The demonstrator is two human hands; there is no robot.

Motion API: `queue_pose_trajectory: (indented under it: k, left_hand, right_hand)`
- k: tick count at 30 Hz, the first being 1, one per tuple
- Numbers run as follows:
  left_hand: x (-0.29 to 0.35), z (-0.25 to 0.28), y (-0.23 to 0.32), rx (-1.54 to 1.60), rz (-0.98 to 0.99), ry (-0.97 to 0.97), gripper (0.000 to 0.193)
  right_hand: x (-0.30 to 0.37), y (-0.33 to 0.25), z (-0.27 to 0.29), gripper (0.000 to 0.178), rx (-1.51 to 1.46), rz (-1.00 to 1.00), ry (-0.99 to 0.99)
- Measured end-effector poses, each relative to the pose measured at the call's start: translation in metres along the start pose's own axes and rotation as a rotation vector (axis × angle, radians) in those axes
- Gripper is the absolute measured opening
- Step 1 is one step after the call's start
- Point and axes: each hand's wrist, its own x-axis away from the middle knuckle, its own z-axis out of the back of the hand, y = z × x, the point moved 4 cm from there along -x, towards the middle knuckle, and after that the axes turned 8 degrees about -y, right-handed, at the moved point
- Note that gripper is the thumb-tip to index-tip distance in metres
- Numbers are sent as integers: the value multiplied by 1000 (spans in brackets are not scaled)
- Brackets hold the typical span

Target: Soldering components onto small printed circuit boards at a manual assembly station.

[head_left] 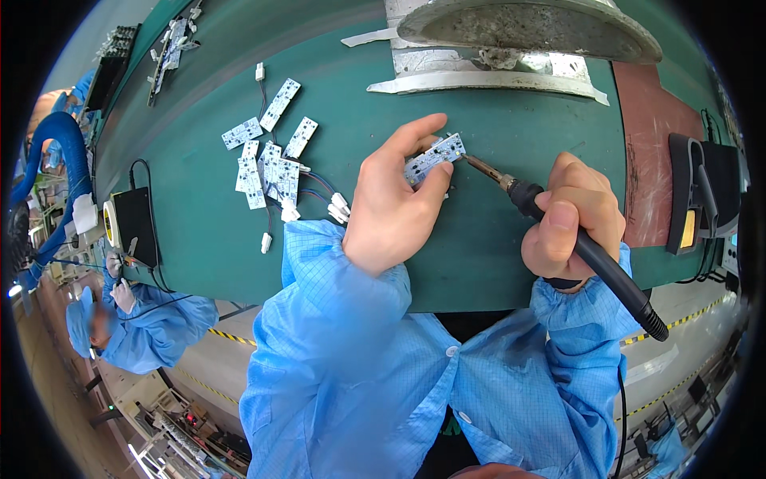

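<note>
My left hand (396,195) pinches a small white circuit board (437,158) between thumb and fingers, tilted a little above the green mat. In my right hand (576,214) is a soldering iron (523,195) with a black handle, gripped near its front. Its metal tip points left and reaches the board's right end; whether it touches cannot be made out. To the left of my left hand lies a loose pile of similar circuit boards (279,176), several with short wires and white connectors (339,209).
A grey metal fume hood (527,30) stands at the far side of the green mat (495,271). At the right are a reddish-brown sheet (648,160) and a black soldering iron stand (692,191). More boards (171,49) lie far left. A co-worker in blue (152,319) sits at the left.
</note>
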Motion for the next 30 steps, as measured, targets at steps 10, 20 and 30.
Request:
queue_pose_trajectory:
  k: [10,20,30]
  left_hand:
    - [2,-3,-2,-19,7,6,44]
    - [-1,3,-6,62,-38,27,42]
    - [46,13,20,-432,-414,155,30]
  right_hand:
    - [3,-1,2,11,3,-23,1]
    - [4,4,16,17,-61,-59,197]
    - [7,19,54,22,-50,-225,512]
